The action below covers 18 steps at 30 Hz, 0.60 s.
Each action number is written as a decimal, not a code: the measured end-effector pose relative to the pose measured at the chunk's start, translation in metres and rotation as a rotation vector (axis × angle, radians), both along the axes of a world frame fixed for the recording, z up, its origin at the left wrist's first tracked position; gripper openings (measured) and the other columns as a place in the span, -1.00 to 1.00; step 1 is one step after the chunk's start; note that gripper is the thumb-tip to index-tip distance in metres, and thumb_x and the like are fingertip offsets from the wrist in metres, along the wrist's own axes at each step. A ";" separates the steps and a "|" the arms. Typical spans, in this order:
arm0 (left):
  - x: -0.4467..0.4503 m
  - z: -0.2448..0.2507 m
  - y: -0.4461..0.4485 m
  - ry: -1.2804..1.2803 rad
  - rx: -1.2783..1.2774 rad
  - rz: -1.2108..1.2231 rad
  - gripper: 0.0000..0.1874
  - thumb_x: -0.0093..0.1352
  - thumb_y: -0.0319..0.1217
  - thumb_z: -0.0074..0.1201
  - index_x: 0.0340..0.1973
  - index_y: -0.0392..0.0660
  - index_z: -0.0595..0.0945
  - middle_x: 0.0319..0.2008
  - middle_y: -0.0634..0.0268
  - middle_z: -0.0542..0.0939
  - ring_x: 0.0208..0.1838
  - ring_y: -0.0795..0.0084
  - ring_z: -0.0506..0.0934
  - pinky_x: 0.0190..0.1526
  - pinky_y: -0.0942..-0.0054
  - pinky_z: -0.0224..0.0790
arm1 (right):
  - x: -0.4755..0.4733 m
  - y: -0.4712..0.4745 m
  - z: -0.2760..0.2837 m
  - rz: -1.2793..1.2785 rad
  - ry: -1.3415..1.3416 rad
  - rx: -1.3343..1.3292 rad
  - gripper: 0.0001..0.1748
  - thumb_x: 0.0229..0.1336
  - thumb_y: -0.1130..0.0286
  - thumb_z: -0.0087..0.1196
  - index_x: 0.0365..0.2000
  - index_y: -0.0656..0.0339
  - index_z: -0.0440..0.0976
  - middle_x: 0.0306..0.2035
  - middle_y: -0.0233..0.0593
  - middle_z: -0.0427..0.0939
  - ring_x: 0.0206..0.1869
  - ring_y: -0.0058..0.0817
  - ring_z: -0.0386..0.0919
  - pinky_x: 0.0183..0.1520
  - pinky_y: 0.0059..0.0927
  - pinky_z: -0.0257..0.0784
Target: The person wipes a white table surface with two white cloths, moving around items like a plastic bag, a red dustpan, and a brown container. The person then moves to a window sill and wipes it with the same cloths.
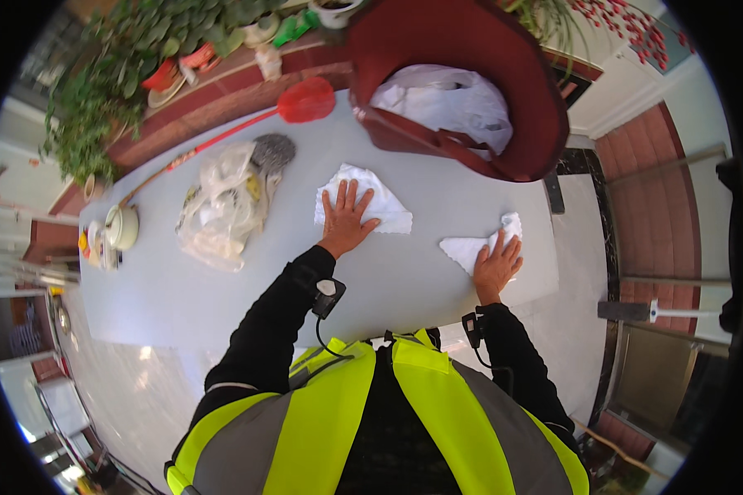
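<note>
My left hand [347, 216] lies flat on a white cloth [389, 210] with scalloped edges, fingers spread. The cloth is laid out on a pale grey tabletop [415, 272]. To the right, my right hand [497, 266] rests palm down on a second white cloth [461, 250], which is bunched up near the table's right end. The fingers of that hand are slightly apart and do not close round the fabric. Left of my left hand sit clear plastic bags [220, 204] with things inside, and a grey steel-wool scrubber [274, 153] touches them.
A large dark red bag [402, 133] with a white plastic liner stands at the table's far side. A red fly swatter [306, 100] lies along the back edge. At the left end stands a cream enamel pot [122, 226]. Potted plants [93, 133] line the ledge behind.
</note>
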<state>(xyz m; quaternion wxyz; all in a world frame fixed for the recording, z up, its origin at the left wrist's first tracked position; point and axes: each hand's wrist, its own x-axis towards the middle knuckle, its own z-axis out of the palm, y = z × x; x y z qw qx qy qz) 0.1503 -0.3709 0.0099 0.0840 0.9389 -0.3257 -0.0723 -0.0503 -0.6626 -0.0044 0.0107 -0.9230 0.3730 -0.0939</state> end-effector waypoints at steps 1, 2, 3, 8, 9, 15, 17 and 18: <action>-0.005 0.000 0.014 0.009 0.016 0.025 -0.26 0.42 0.13 -0.14 0.43 0.12 0.16 0.50 0.05 -0.12 0.55 -0.01 -0.25 0.38 -0.33 -0.56 | -0.001 -0.001 -0.001 -0.001 0.007 -0.001 -0.31 0.23 0.10 -0.09 0.35 -0.04 0.14 0.40 0.03 0.06 0.47 -0.07 -0.06 0.41 0.16 -0.19; -0.011 0.001 0.028 0.032 0.004 0.024 -0.25 0.42 0.14 -0.15 0.43 0.12 0.16 0.50 0.03 -0.10 0.55 -0.02 -0.24 0.38 -0.35 -0.54 | 0.000 -0.001 -0.002 -0.004 0.009 -0.001 -0.31 0.23 0.09 -0.10 0.35 -0.05 0.13 0.40 0.03 0.06 0.46 -0.07 -0.05 0.41 0.15 -0.19; -0.020 0.001 0.041 0.014 0.007 -0.007 -0.25 0.42 0.14 -0.15 0.43 0.12 0.16 0.50 0.03 -0.09 0.55 -0.02 -0.23 0.38 -0.35 -0.53 | 0.000 -0.002 -0.004 -0.006 0.041 -0.034 -0.32 0.26 0.08 -0.14 0.36 -0.05 0.11 0.40 0.04 0.06 0.47 -0.08 -0.04 0.41 0.13 -0.17; -0.080 0.006 0.112 0.014 0.025 -0.170 -0.23 0.37 0.14 -0.08 0.42 0.14 0.19 0.49 0.03 -0.03 0.54 -0.02 -0.15 0.37 -0.36 -0.44 | -0.002 -0.009 -0.014 -0.013 0.060 -0.061 -0.35 0.29 0.07 -0.18 0.36 -0.12 0.12 0.41 0.03 0.07 0.47 -0.10 -0.03 0.41 0.10 -0.13; -0.091 0.008 0.126 0.024 0.019 -0.205 -0.23 0.36 0.15 -0.08 0.41 0.15 0.20 0.49 0.04 -0.02 0.54 -0.01 -0.13 0.37 -0.37 -0.42 | -0.002 -0.011 -0.016 -0.005 0.045 -0.068 -0.36 0.29 0.07 -0.17 0.36 -0.14 0.12 0.41 0.03 0.07 0.46 -0.09 -0.02 0.40 0.10 -0.12; -0.146 0.020 0.205 0.121 -0.001 -0.120 -0.22 0.33 0.14 0.01 0.40 0.18 0.23 0.48 0.04 -0.02 0.54 -0.02 -0.13 0.40 -0.34 -0.42 | -0.006 -0.020 -0.024 0.065 0.032 -0.183 -0.38 0.33 0.03 -0.23 0.35 -0.10 0.15 0.36 0.09 0.14 0.43 -0.07 0.06 0.34 0.10 0.00; -0.151 0.018 0.226 0.094 0.008 0.026 -0.22 0.33 0.14 0.01 0.40 0.17 0.23 0.48 0.03 -0.02 0.54 -0.03 -0.14 0.40 -0.33 -0.43 | -0.007 -0.022 -0.025 0.065 0.051 -0.185 -0.39 0.35 0.01 -0.30 0.35 -0.09 0.13 0.37 0.10 0.13 0.43 -0.07 0.06 0.33 0.09 0.02; -0.153 0.013 0.237 0.092 0.068 0.122 -0.22 0.34 0.12 0.00 0.41 0.15 0.21 0.48 0.01 -0.02 0.54 -0.06 -0.14 0.40 -0.32 -0.46 | -0.007 -0.022 -0.026 0.067 0.047 -0.189 -0.39 0.36 0.01 -0.31 0.35 -0.09 0.13 0.37 0.10 0.12 0.43 -0.08 0.06 0.33 0.09 0.01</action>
